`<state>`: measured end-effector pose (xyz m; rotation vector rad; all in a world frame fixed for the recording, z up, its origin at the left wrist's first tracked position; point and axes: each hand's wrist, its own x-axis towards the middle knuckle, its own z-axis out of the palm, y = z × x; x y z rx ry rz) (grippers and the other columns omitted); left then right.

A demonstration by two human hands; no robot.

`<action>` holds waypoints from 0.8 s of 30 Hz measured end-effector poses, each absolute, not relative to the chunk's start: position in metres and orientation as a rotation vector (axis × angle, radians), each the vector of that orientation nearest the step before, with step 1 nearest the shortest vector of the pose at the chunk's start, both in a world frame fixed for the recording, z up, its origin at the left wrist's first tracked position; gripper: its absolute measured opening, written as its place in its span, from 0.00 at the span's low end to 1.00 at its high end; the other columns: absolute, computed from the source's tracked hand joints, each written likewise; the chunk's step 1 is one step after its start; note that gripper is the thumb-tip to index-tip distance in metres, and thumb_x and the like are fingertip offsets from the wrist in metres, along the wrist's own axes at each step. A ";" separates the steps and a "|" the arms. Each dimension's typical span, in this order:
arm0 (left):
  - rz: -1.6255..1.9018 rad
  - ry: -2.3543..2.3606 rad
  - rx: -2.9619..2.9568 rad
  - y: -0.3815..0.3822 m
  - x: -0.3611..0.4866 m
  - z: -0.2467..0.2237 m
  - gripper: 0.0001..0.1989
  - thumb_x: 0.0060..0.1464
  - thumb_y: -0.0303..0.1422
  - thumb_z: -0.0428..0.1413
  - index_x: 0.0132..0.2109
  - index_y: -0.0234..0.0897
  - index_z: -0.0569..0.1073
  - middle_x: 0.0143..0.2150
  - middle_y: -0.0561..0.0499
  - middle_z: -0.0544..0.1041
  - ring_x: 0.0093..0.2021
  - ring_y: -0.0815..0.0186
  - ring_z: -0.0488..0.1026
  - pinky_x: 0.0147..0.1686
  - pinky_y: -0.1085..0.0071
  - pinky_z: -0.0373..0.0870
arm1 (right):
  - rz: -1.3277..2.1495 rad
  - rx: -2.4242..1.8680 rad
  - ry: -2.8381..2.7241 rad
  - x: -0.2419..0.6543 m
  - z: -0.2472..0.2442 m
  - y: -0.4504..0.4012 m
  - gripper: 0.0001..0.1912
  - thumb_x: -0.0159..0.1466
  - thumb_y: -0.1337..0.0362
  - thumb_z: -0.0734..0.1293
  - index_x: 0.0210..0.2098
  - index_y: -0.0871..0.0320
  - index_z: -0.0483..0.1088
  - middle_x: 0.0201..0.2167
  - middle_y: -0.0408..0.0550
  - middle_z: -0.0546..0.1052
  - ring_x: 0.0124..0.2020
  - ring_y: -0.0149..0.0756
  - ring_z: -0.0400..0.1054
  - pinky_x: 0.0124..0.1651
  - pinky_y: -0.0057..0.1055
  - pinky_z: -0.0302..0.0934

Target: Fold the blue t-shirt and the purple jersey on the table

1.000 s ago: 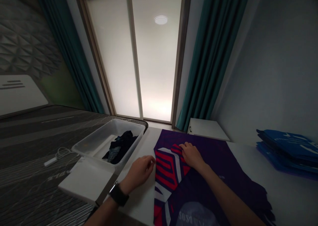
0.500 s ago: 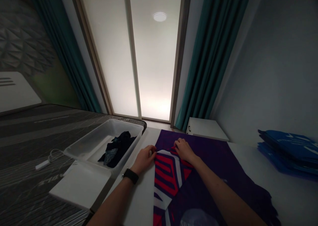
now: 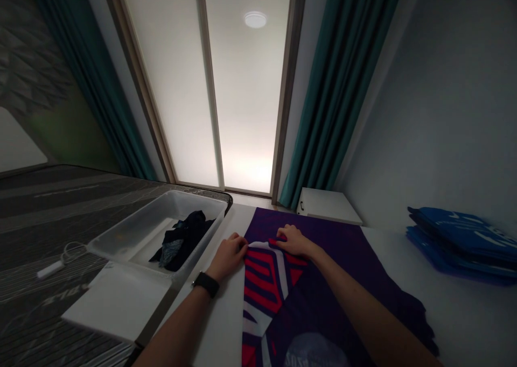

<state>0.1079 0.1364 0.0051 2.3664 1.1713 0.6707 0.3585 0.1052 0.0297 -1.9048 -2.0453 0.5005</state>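
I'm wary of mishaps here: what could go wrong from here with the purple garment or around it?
The left hand and right hand hold only the patterned edge of the purple garment, so uneven pulling might crease it. The open bin stands close to the left hand and could get bumped.

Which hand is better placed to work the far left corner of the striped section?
Probably the left hand: its fingertips are at that corner of the striped section. The right hand lies farther right, its fingers near the section's far edge.

Gap over tabletop point(image 3: 440, 305) — blue stack point(image 3: 464, 243) beyond
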 end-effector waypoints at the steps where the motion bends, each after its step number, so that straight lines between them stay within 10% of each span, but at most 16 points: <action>1: 0.685 1.172 2.363 0.136 0.108 0.005 0.11 0.59 0.34 0.48 0.35 0.37 0.74 0.38 0.49 0.72 0.35 0.64 0.72 0.38 0.69 0.65 | 0.503 -1.895 -2.046 0.358 0.031 0.105 0.08 0.59 0.59 0.67 0.36 0.57 0.71 0.41 0.51 0.75 0.45 0.43 0.66 0.45 0.34 0.56; 16: 0.719 1.184 2.251 0.139 0.107 0.001 0.09 0.58 0.33 0.48 0.43 0.39 0.70 0.32 0.53 0.75 0.32 0.65 0.72 0.33 0.71 0.63 | 0.639 -1.845 -1.963 0.377 0.029 0.080 0.22 0.63 0.69 0.60 0.56 0.56 0.64 0.25 0.38 0.70 0.28 0.30 0.65 0.33 0.25 0.55; 24: 0.764 1.234 2.378 0.114 0.107 0.021 0.09 0.59 0.32 0.46 0.42 0.38 0.69 0.39 0.48 0.73 0.37 0.62 0.72 0.38 0.67 0.64 | 0.418 -2.098 -1.892 0.372 0.026 0.064 0.25 0.66 0.61 0.58 0.63 0.54 0.56 0.38 0.49 0.76 0.39 0.38 0.71 0.41 0.30 0.60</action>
